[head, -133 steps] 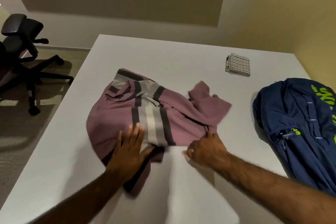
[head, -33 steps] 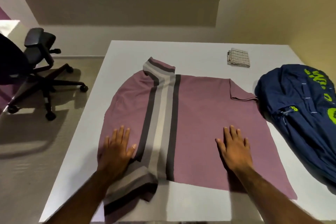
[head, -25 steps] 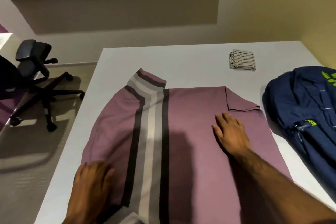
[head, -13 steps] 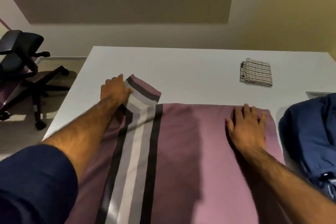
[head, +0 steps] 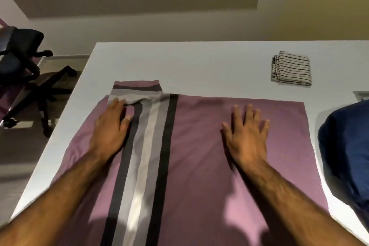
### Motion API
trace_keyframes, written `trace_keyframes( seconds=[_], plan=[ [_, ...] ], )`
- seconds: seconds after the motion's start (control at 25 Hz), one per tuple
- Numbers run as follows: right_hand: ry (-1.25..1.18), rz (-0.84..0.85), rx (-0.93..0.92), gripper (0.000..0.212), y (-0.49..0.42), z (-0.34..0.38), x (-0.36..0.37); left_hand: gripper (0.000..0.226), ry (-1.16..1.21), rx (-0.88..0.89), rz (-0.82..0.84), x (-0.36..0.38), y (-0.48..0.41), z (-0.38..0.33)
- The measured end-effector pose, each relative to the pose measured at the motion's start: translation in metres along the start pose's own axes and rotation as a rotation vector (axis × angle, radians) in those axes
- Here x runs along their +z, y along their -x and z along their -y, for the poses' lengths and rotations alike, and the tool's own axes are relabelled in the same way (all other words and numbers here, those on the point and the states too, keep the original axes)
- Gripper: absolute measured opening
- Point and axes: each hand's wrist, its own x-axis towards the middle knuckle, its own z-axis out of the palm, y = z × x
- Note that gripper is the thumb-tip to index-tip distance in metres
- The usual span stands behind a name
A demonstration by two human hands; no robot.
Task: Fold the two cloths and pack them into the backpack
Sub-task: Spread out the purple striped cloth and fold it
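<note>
Mauve striped cloth [head: 199, 146] now spread flat on table [head: 199, 62]; left hand [head: 109, 132] and right hand [head: 247, 138] press palms down, fingers splayed, gripping nothing. First fold next.

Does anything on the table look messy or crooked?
Only the purple cloth's far left corner: its striped end is bunched and sticks out past the straight far edge, by the left hand. The small striped cloth is neatly folded.
</note>
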Motion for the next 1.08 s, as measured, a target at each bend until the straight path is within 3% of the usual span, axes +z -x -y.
trace_keyframes(
  seconds=[0.08,0.16,0.32,0.44,0.52,0.6,0.72,0.84,0.96,1.08],
  plan=[
    [0.051,0.093,-0.115,0.071,0.021,0.002,0.011,0.072,-0.231,-0.041,0.184,0.009,0.02,0.038],
    [0.134,0.117,-0.166,0.076,0.015,-0.019,0.012,0.079,-0.276,-0.155,0.202,0.006,0.008,0.07],
    [0.143,0.081,-0.018,0.082,-0.023,-0.056,-0.004,0.078,-0.277,-0.319,0.187,-0.017,0.004,0.07],
    [-0.021,-0.007,0.082,0.077,0.0,-0.013,-0.01,0.065,-0.195,-0.152,0.181,-0.003,0.055,0.015],
    [-0.085,0.001,-0.058,0.071,0.054,0.047,-0.002,0.063,-0.141,-0.039,0.241,0.021,0.094,-0.029],
    [-0.127,0.124,-0.242,0.067,0.112,0.105,0.019,0.061,-0.172,-0.009,0.232,0.045,0.12,-0.055],
    [-0.051,0.152,-0.32,0.066,0.147,0.119,0.039,0.066,-0.229,-0.044,0.195,0.049,0.127,-0.051],
    [0.084,0.086,-0.141,0.073,0.15,0.034,0.031,0.072,-0.281,-0.113,0.187,0.033,0.122,-0.015],
    [0.139,0.039,0.224,0.082,0.153,-0.073,0.0,0.075,-0.231,-0.148,0.211,0.025,0.12,-0.008],
    [0.026,0.002,0.388,0.078,0.171,-0.081,-0.021,0.069,-0.152,-0.07,0.261,0.013,0.152,-0.037]
  ],
)
